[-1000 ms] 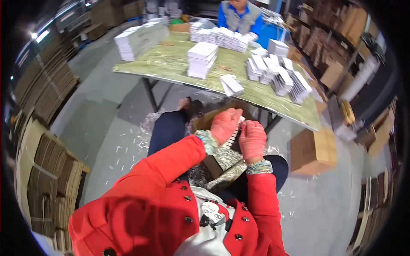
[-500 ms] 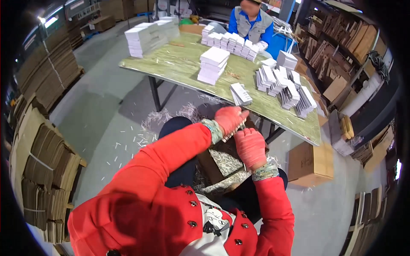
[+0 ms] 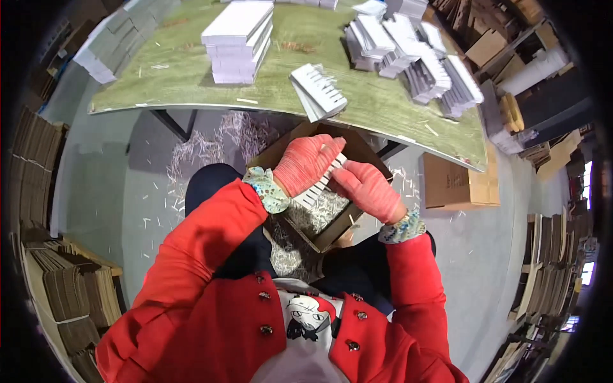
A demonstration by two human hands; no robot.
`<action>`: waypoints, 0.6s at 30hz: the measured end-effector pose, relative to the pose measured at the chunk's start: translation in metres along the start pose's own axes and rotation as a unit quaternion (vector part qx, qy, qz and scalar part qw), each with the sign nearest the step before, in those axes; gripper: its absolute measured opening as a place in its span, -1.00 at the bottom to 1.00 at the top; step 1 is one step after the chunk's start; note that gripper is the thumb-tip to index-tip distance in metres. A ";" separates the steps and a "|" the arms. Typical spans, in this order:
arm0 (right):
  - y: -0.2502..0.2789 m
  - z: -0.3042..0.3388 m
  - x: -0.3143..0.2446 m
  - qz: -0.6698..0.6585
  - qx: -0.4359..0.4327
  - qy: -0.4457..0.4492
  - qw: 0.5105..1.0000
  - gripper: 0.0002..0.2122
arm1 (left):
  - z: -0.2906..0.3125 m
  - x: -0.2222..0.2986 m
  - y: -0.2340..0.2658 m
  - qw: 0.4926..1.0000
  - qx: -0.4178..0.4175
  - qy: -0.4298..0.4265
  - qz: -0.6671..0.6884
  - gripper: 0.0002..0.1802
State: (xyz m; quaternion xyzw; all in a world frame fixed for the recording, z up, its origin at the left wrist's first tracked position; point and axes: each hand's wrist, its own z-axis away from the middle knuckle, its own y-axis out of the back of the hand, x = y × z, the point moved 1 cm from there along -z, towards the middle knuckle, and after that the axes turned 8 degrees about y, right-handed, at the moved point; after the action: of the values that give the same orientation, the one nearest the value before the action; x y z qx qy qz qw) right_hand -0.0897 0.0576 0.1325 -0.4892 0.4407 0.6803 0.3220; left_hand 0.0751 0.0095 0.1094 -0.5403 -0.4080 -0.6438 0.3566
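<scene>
My left hand [image 3: 310, 165], in a pink-red knit glove, is closed round a white slotted card [image 3: 311, 196] with comb-like cuts along its side. My right hand [image 3: 368, 189], gloved alike, has its fingers pinched together at the card's right edge; its fingertips are partly hidden. Both hands are over an open brown cardboard box [image 3: 324, 240] between my knees. Loose white paper strips [image 3: 319, 216] lie inside it. Just beyond, at the table's near edge, rests a small pile of slotted white cards [image 3: 318, 92].
The green-topped table [image 3: 172, 80] spans the far side. On it stand a tall white card stack [image 3: 237, 45], several slotted bundles [image 3: 424, 70] at right and more stacks [image 3: 118, 41] at left. A carton [image 3: 456, 185] sits on the floor at right. Scraps [image 3: 198, 150] litter the floor.
My view has tipped downward, so the co-worker at the table's far side is out of sight. Both hands stay together at the card, which now shows more of its slotted face.
</scene>
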 end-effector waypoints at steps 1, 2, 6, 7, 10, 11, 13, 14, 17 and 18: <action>0.003 -0.007 0.006 -0.009 -0.006 -0.011 1.000 -0.71 | -0.006 -0.009 0.003 1.000 -0.013 -0.008 -0.021 -0.58; 0.006 -0.013 0.011 -0.040 -0.028 -0.015 0.999 -0.71 | -0.012 -0.019 0.005 1.000 -0.015 0.007 -0.018 -0.58; 0.014 -0.033 0.025 -0.116 -0.069 -0.014 0.991 -0.71 | -0.032 -0.050 0.008 0.855 -0.213 0.296 0.369 -0.60; 0.014 -0.036 0.028 -0.124 -0.071 -0.001 0.990 -0.71 | -0.033 -0.053 0.007 0.827 -0.218 0.342 0.389 -0.60; 0.017 -0.043 0.040 -0.121 -0.064 0.009 0.991 -0.70 | -0.040 -0.063 0.004 0.762 -0.224 0.431 0.429 -0.60; 0.018 -0.045 0.044 -0.106 -0.054 0.011 0.993 -0.69 | -0.047 -0.068 0.003 0.837 -0.194 0.351 0.372 -0.60; 0.017 -0.047 0.051 -0.091 -0.047 0.013 0.995 -0.69 | -0.058 -0.073 0.005 0.948 -0.123 0.172 0.238 -0.59; 0.014 -0.047 0.056 0.047 -0.037 0.072 0.996 -0.68 | -0.064 -0.074 0.011 0.948 -0.120 0.173 0.238 -0.59; 0.015 -0.041 0.071 0.319 -0.017 0.184 0.930 -0.67 | -0.078 -0.073 0.026 0.987 0.018 0.069 -0.142 -0.53; 0.017 -0.039 0.075 0.322 -0.034 0.169 0.931 -0.69 | -0.076 -0.071 0.025 0.987 0.018 0.069 -0.143 -0.53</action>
State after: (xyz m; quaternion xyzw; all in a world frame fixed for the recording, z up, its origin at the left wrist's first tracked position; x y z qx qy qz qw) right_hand -0.1132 0.0158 0.0612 -0.4390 0.5991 0.6695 -0.0104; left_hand 0.0785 -0.0684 0.0364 -0.4239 -0.4667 -0.7168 0.2977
